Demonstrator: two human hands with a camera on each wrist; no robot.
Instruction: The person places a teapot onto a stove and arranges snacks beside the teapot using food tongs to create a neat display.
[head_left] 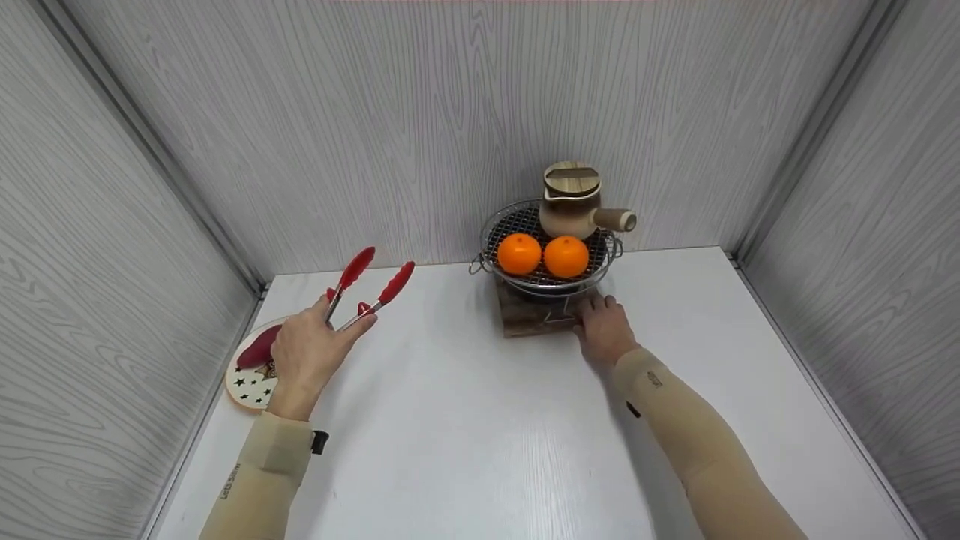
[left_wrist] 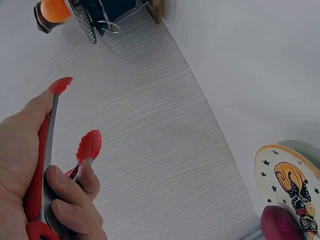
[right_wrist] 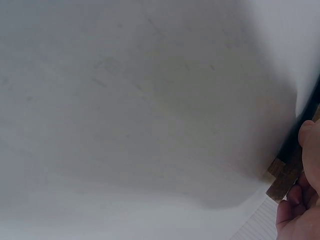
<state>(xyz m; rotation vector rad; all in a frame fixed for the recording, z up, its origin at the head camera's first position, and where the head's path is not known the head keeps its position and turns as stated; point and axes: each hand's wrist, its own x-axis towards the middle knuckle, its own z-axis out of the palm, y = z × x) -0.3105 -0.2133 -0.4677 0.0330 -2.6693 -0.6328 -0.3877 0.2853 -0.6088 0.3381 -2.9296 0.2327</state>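
My left hand point(head_left: 311, 352) holds red-tipped tongs point(head_left: 395, 283), whose two arms stand spread apart with nothing between the tips. In the left wrist view my fingers curl round the tongs' red handle point(left_wrist: 34, 185). Below that hand, a purple sweet potato-like object point(head_left: 259, 348) lies on a star-patterned plate point(head_left: 251, 388), partly hidden by the hand. My right hand point(head_left: 604, 330) grips the right front corner of a wooden stove base point(head_left: 525, 319). On the base sits a round wire grill point(head_left: 501, 225) with two oranges point(head_left: 519, 253) and a brown side-handled teapot point(head_left: 566, 217).
A white table point(head_left: 450, 420) lies under everything. Its back edge meets a pale wood-grain wall point(head_left: 375, 135), with similar panels point(head_left: 90, 262) on the left and right. The teapot's handle point(head_left: 615, 220) juts out past the grill's right side.
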